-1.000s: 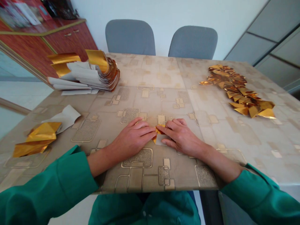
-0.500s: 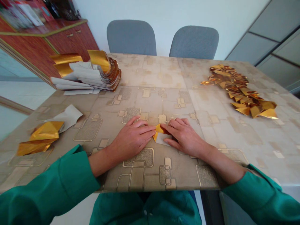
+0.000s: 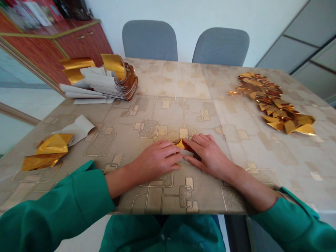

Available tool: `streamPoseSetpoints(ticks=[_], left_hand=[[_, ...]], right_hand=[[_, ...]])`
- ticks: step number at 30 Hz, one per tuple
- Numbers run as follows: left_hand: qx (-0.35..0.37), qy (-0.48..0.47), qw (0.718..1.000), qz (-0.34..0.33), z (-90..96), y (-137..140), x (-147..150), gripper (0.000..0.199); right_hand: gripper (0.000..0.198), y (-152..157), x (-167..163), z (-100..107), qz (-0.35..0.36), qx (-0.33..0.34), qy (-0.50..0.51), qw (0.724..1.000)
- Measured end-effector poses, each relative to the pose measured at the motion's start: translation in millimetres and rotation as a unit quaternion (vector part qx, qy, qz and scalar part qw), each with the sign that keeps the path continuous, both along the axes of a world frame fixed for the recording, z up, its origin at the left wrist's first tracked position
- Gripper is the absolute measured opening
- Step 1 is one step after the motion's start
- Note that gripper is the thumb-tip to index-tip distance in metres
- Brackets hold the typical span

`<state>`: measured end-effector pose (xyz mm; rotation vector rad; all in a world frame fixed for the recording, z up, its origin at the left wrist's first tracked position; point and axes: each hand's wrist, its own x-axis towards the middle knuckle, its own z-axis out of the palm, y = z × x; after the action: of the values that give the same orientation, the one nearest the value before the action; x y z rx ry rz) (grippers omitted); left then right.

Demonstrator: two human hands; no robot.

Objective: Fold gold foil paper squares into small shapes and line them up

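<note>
Between my two hands, near the table's front edge, lies a small partly folded sheet of gold foil paper [image 3: 180, 142], its white back showing at the lower side. My left hand [image 3: 159, 158] covers the paper's left part, its fingertips pressed onto it. From the other side my right hand [image 3: 208, 153] grips the right end, with index finger on top and thumb at the near edge. Much of the sheet is hidden under the fingers.
A bent stack of gold-and-white paper sheets [image 3: 105, 82] stands at the back left. Loose foil sheets [image 3: 52, 148] lie at the left. Folded gold pieces [image 3: 275, 101] form a heap at the right. Two grey chairs [image 3: 151, 40] stand behind the patterned table [image 3: 194, 84].
My left hand has moved right over the paper and covers more of it. The paper's gold part now stands up as a fold. My right hand stays about where it was.
</note>
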<state>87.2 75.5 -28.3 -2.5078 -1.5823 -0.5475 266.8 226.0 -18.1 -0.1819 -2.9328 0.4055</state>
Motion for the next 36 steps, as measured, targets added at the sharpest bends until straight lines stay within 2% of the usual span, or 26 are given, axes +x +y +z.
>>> streamPoseSetpoints(ticks=[3, 7, 9, 12, 15, 22, 28, 36], left_hand=[[0.006, -0.001, 1.0, 0.011, -1.8, 0, 0, 0.02], [0.018, -0.006, 0.999, 0.033, -0.5, -1, -1, 0.02], [0.01, -0.009, 0.999, 0.042, 0.1, -2, 0, 0.024], [0.0, -0.016, 0.999, 0.051, -0.3, -2, 2, 0.027], [-0.008, -0.027, 0.997, 0.068, -0.9, -1, 3, 0.026], [-0.032, -0.065, 0.994, 0.08, 0.9, -1, 6, 0.02], [-0.059, -0.128, 0.983, 0.118, 0.9, 3, 10, 0.019], [-0.067, -0.127, 0.98, 0.138, -2.7, 6, 10, 0.016]], right_hand=[[0.035, 2, 2, 1, 0.013, -0.031, -0.003, 0.999], [0.042, 10, 6, 3, 0.071, -0.067, -0.003, 0.995], [0.043, 14, 8, 3, 0.095, -0.069, 0.001, 0.993], [0.033, 18, 7, 3, 0.109, -0.056, 0.02, 0.992], [0.018, 16, 5, 3, 0.097, -0.044, 0.037, 0.994], [0.014, 8, 2, 1, 0.077, -0.1, 0.055, 0.99], [0.008, 3, -2, -4, 0.036, -0.129, 0.059, 0.989], [0.012, -3, -7, -7, -0.007, -0.098, 0.045, 0.994]])
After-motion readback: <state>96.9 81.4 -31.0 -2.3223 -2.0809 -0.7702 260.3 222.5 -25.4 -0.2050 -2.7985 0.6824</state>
